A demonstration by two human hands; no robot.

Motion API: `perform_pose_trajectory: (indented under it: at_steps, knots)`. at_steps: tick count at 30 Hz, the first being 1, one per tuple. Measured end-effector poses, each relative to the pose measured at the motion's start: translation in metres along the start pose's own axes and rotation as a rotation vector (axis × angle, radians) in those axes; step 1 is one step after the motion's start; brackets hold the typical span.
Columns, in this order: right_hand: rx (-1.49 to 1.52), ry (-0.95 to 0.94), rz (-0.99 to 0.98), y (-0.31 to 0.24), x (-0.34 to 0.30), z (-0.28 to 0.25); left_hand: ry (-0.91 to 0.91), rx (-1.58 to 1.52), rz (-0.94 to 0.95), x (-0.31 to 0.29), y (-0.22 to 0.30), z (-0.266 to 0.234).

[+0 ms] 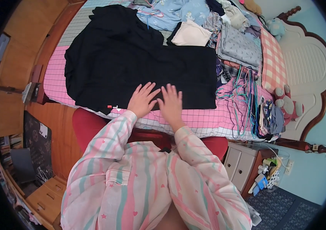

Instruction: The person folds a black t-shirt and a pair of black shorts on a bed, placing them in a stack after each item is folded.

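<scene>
Smoothing appears to be the step in hand: a large, matte black fabric garment (132, 73) lies spread across a bed (228, 122) covered with a pink, dark-gridded sheet, its lower border close to the mattress edge nearest the wearer. The left hand (142, 101) and right hand (171, 104) rest palm down near that border, thumbs close together; the grip of each is wide, fingers spread, holding nothing. Good technique would probably keep the palms flat and the pressure light, working outward from the middle so that creases run to the free edges, while the lower border stays straight and does not slip off the bed. The broader left part, less squarely laid than the right, would likely need more attention. Containers: a small cabinet with white drawer fronts and dark round knobs (240, 166) stands right of the wearer, drawers closed, contents hidden. Brown wooden drawers (48, 197) at lower left are likewise closed. A wooden bookcase (16, 140) above them holds what look like books. The striped pajama shirt has a flapped chest pocket (117, 177); whether it holds anything cannot be told.
</scene>
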State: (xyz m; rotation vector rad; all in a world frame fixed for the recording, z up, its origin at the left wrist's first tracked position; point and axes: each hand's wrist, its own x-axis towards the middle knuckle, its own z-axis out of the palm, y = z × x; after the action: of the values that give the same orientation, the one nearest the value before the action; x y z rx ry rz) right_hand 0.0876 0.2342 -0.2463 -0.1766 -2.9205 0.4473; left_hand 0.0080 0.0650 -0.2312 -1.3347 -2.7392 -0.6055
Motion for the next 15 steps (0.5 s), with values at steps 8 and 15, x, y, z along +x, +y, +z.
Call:
perform_pose_trajectory:
  at_steps: [8,15]
  knots:
    - [-0.209,0.151,0.175,0.143,-0.026,-0.047,-0.04,0.064,-0.126,-0.01,-0.01,-0.018]
    - [-0.223,0.141,0.191,0.144,-0.025,-0.048,-0.015,0.079,-0.103,-0.011,-0.01,-0.016]
